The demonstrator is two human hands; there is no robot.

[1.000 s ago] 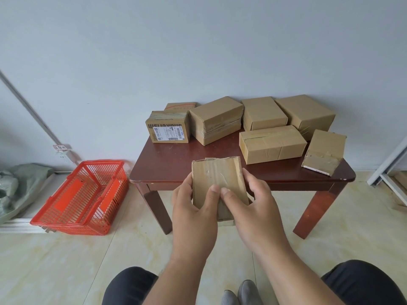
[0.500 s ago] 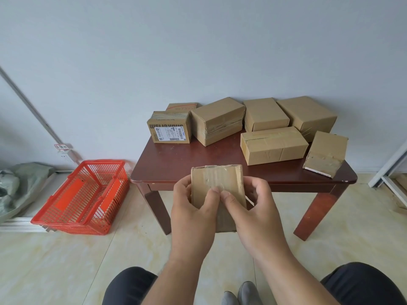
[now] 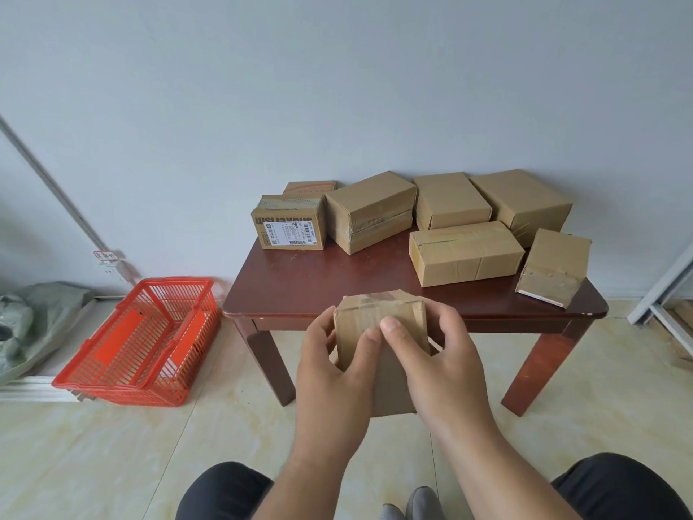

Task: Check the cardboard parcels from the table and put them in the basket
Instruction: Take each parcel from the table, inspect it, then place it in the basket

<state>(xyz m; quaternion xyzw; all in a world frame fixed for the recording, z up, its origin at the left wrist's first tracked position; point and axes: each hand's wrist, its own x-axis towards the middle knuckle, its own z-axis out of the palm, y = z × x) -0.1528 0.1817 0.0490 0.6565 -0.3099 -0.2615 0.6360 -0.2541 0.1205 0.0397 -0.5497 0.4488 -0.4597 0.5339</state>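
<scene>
Since a second ago the parcel (image 3: pixel 378 332) has tipped back in the hands, so its taped top edge now faces up more and less of the front face shows. Both hands hold it in the air, just in front of the bench (image 3: pixel 337 287) edge. Left hand (image 3: pixel 333 369) wraps the left side, thumb across the front. Right hand (image 3: pixel 435 354) curls round the right side, thumb pressed beside the other thumb.

Seven more parcels sit on the bench, mostly along the wall. Basket (image 3: pixel 142 343) lies on the floor to the left, well apart from the parcel, tilted, nothing visible inside.

Risks, as I judge them:
- Grip is mostly thumbs on smooth tape; turning the parcel further could let it slip to the floor.
- Basket is low and off to the side; a toss instead of a lowered placement could miss or clip the rim.
- Tilted basket may rock when weight lands on it.
- Rightmost parcel (image 3: pixel 551 272) leans near the bench corner; a knock against the bench could send it off.
</scene>
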